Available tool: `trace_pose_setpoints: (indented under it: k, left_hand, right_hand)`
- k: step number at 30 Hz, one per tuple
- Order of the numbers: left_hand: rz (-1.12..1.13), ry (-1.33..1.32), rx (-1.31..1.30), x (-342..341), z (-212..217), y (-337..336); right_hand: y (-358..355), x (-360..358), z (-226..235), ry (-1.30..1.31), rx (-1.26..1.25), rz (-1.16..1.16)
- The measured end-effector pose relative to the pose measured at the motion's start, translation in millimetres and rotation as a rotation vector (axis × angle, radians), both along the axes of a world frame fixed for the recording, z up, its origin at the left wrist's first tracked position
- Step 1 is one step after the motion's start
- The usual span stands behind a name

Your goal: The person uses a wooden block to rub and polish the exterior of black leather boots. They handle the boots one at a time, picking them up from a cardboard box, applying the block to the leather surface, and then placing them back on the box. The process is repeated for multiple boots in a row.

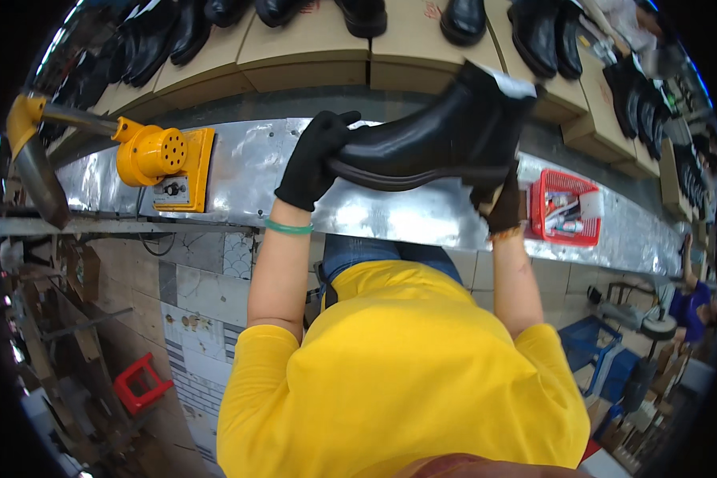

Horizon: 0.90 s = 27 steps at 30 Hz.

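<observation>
A black leather ankle boot (pixel 422 143) is held up sideways above the metal bench, toe to the left and heel to the right. White paper or lining shows at its top opening. My left hand (pixel 312 159), in a black glove, is closed round the toe. At the heel end, my right hand (pixel 503 205), in a dark glove, grips the boot from below and behind. Some of its fingers are hidden by the heel and slightly blurred.
A narrow metal bench (pixel 239 175) runs across in front of me. On it stand a yellow hot-air blower (pixel 163 159) at the left and a red basket (pixel 566 209) of small items at the right. Cardboard boxes (pixel 303 64) bearing black boots line the far side.
</observation>
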<state>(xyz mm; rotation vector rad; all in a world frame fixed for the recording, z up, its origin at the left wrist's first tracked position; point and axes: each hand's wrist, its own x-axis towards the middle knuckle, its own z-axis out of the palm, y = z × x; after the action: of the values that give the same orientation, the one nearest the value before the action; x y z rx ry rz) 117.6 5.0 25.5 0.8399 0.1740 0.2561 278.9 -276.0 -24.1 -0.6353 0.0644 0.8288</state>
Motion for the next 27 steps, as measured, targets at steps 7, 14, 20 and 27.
trace_pose_setpoints:
  k: [7, 14, 20, 27]
  left_hand:
    - [-0.386, 0.040, 0.254, -10, -11, -40]
    - [-0.019, -0.111, -0.389, 17, -49, -97]
    - [0.291, -0.017, -0.355, 38, -34, -81]
    - [0.490, 0.020, -0.247, 49, -27, -67]
  right_hand:
    - [68, 63, 78, -0.182, 0.114, 0.291]
    - [129, 40, 93, -0.849, -0.259, 0.423]
    - [123, 28, 62, -0.892, -0.395, 0.395]
    - [72, 5, 29, -0.474, -0.616, 0.320]
